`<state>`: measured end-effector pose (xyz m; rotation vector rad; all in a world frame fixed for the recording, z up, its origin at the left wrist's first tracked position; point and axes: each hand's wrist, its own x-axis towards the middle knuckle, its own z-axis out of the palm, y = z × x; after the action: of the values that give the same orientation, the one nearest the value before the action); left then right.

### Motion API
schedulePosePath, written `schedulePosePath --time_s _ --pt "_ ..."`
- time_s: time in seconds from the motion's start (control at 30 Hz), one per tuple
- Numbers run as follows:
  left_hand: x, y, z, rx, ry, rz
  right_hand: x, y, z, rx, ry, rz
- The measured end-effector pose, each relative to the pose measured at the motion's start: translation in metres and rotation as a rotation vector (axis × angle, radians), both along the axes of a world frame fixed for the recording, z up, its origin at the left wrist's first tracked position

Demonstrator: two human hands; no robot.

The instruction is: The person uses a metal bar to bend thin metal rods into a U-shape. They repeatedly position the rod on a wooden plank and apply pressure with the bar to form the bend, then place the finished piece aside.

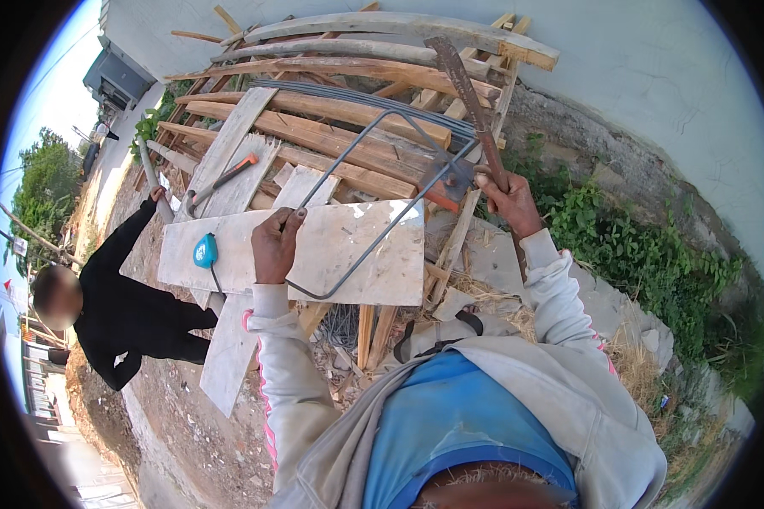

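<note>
Left hand (275,246) clenched around one leg of a bent steel rod (373,182), pinning it flat against the pale board (356,263) serving as a work surface, likely to steady it. Right hand (508,197) gripping the long rusty bending lever (467,97), its lower end hooked at the rod's corner beside an orange fitting (443,197). Behind, a stack of timber (331,127) with a hammer (222,180); a blue tape measure (205,251) on the board's left edge. Another person in black (136,314) at left.
</note>
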<state>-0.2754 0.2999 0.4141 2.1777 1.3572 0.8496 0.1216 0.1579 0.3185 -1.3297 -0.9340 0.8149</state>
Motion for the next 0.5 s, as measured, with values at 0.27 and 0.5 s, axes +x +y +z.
schedulePosePath --time_s 0.27,0.5 --pt "0.019 -0.015 0.05 0.29 0.043 0.008 0.028 0.031 0.021 0.082 -0.124 -0.07" --pt "0.064 0.02 0.077 0.517 0.16 -0.07 0.074 0.04 0.023 0.133 -0.287 -0.228"
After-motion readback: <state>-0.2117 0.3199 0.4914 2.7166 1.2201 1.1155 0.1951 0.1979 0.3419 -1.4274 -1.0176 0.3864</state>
